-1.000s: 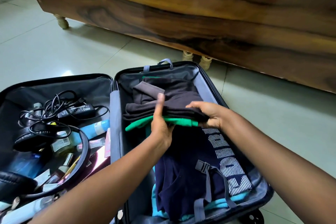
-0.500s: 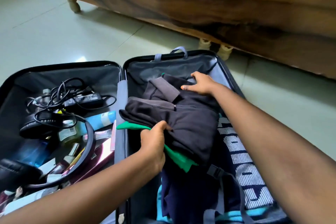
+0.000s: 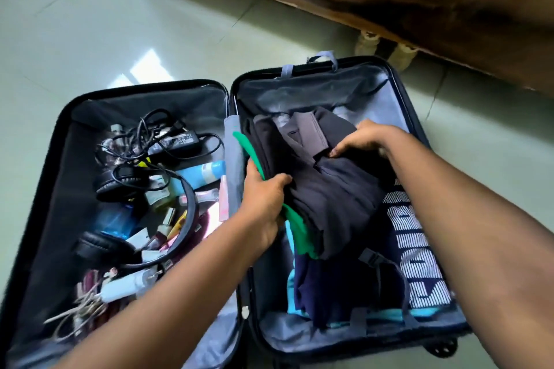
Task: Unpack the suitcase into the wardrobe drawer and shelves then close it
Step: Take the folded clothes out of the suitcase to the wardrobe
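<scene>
Both hands point(image 3: 263, 204) point(image 3: 364, 139) – clothes stack point(image 3: 329, 189) edges

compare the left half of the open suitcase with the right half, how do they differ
The left half of the black suitcase holds loose small items: a tangle of black cables, black headphones, bottles. The right half holds folded clothes, and both hands, left hand and right hand, grip its dark grey stack. Both halves lie open on the floor, grey-lined.
</scene>
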